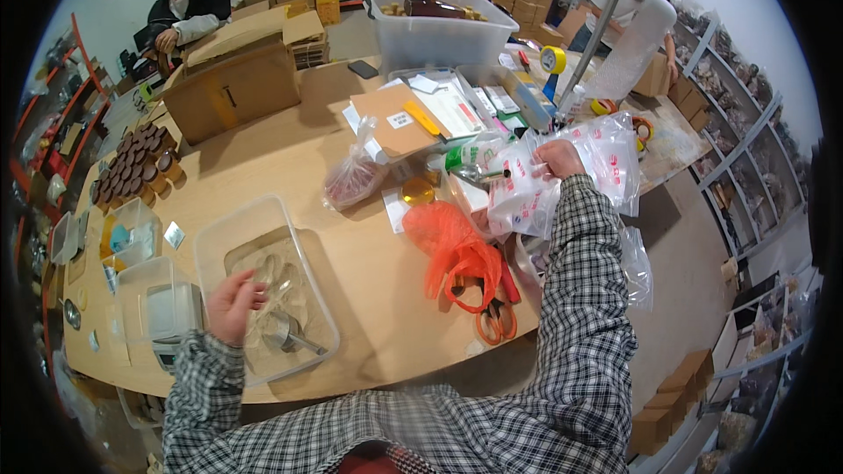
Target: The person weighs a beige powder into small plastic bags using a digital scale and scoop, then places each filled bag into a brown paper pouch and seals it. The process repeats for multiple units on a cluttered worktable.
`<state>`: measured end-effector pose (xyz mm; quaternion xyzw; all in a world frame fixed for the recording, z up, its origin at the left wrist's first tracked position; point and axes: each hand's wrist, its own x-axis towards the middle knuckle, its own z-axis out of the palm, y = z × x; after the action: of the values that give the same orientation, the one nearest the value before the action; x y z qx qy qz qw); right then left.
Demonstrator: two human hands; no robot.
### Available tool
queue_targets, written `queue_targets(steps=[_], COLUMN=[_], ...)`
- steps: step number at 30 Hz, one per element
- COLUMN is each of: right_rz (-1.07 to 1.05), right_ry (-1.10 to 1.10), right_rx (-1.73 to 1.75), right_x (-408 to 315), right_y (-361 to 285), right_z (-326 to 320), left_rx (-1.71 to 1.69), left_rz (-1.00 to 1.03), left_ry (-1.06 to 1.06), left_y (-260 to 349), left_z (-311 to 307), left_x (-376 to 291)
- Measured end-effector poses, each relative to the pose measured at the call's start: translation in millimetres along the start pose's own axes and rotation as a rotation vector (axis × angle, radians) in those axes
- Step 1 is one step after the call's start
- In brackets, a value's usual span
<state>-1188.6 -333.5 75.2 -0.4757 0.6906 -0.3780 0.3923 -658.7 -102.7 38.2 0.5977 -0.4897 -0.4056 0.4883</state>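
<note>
My left hand (pixel 235 306) hovers over the near left part of a clear plastic tub (pixel 205 251), its fingers loosely curled with nothing visible in them. Pale beige powder (pixel 299 303) covers the tub's floor. A metal scoop (pixel 286 332) with a handle lies in the powder, beside a shiny transparent item (pixel 276 273) that I cannot identify. To the right, my right hand (pixel 561 159) pinches a clear plastic bag (pixel 527 204) with red printing, at the top of a heap of similar bags. A crumpled red plastic bag (pixel 438 230) and orange-handled scissors (pixel 495 324) lie nearer the table edge.
Brown-lidded jars (pixel 135 168) crowd the left, behind a scale (pixel 178 313) bearing a clear container. A cardboard box (pixel 234 92) and a large plastic bin (pixel 441 36) stand at the back. A bubble-wrap roll (pixel 632 39) rises at right. Two people work beyond the table.
</note>
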Motion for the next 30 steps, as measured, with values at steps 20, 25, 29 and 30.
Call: queue_targets(steps=[20,25,29,30], right_rz=[-0.505,-0.651,-0.558,-0.551], right_ry=[-0.054,-0.437,-0.469,-0.463], right_rx=[-0.554,-0.838,-1.052,-1.21], right_x=[57,97,88,78], right_y=[103,119,101,86], right_z=[-5,-23,-8,-3], left_rx=[-0.324,-0.345,-0.369,-0.373], left_rz=[-0.313,-0.318,-0.346,-0.357], left_ry=[-0.13,-0.232,-0.197,-0.185], left_y=[3,-3,-17,-20], left_z=[193,202,187,183], left_x=[-60,-59,-69,-72])
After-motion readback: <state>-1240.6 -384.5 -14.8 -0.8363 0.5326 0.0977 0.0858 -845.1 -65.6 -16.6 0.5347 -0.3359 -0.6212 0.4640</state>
